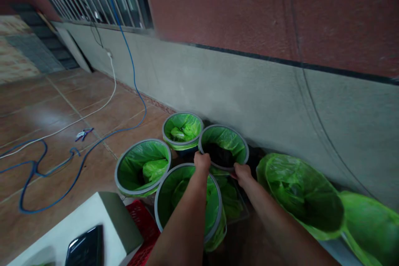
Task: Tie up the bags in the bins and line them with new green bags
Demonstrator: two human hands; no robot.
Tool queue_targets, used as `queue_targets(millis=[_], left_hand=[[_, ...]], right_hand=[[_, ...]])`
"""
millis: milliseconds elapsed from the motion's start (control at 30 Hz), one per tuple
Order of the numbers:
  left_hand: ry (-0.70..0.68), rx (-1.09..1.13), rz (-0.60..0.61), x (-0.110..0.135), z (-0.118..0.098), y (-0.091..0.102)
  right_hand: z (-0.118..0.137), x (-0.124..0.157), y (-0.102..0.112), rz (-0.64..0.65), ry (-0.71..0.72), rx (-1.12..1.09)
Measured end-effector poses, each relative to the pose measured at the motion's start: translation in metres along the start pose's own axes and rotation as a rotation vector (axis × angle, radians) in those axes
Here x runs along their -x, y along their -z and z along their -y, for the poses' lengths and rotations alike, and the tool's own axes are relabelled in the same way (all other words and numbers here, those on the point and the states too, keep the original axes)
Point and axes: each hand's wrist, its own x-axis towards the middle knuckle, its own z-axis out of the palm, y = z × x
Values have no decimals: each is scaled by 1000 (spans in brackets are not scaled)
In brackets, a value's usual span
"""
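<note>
Both of my hands reach out to a trash bin (232, 143) with a grey rim, lined with a green bag and dark inside. My left hand (202, 161) closes on the near left of its rim. On the near right of the same rim, my right hand (243, 173) has its fingers closed too. Below my left forearm stands another lined bin (158, 212), partly covered by the arm. A third bin (116, 170) is to the left, and a smaller one (183, 146) stands behind, against the wall side.
Green-bagged containers (299, 191) line the wall at right. A white box-like surface (46, 237) with a black phone-like object (85, 247) is at lower left, beside a red crate (141, 222). A blue hose (112, 133) and a white cable (77, 119) cross the tiled floor.
</note>
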Motion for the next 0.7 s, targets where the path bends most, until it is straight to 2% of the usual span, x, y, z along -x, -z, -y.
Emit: queue_targets(millis=[133, 233, 333, 433, 500, 567, 633, 700], left_hand=[[-24, 16, -49, 11, -25, 10], [-171, -8, -44, 30, -56, 27], [-350, -111, -19, 69, -90, 45], [-460, -141, -33, 129, -111, 61], [-489, -41, 16, 178, -109, 69], [-514, 35, 91, 229, -94, 78], [-497, 1, 191, 275, -67, 86], [-437, -51, 287, 311, -29, 91]], right_hand=[[26, 25, 19, 7, 10, -46], [49, 56, 42, 21, 42, -98], [62, 95, 75, 9, 123, -177], [54, 136, 125, -16, 280, -215], [35, 163, 169, -29, 365, -168], [6, 188, 219, -86, 366, -11], [-31, 211, 267, -148, 302, 184], [-72, 230, 307, -183, 250, 203]])
